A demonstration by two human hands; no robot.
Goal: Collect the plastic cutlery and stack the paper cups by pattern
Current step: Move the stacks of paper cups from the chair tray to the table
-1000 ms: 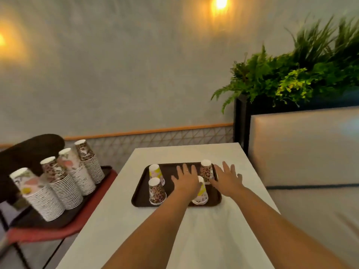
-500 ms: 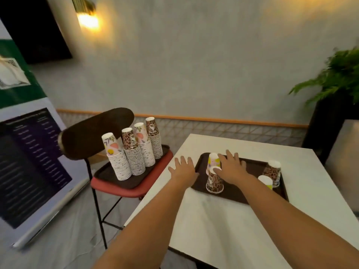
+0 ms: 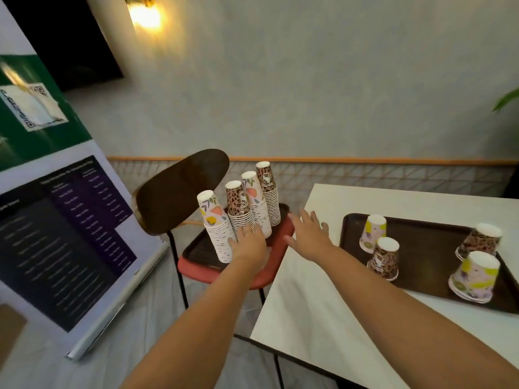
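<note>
Both hands reach, fingers spread and empty, toward four tall stacks of patterned paper cups [image 3: 238,211] on the red chair's tray: left hand [image 3: 248,244] touching them, right hand [image 3: 307,237] past the white bench's left edge [image 3: 283,279], apparently to steady them.

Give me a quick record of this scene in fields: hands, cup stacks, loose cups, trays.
left hand: open, at the base of the cup stacks, holding nothing
right hand: open, over the gap between chair and table
cup stacks: four, alternating fruit and leopard
chair tray: on the red seat
loose cups: four, upside down
table tray: dark brown
</note>
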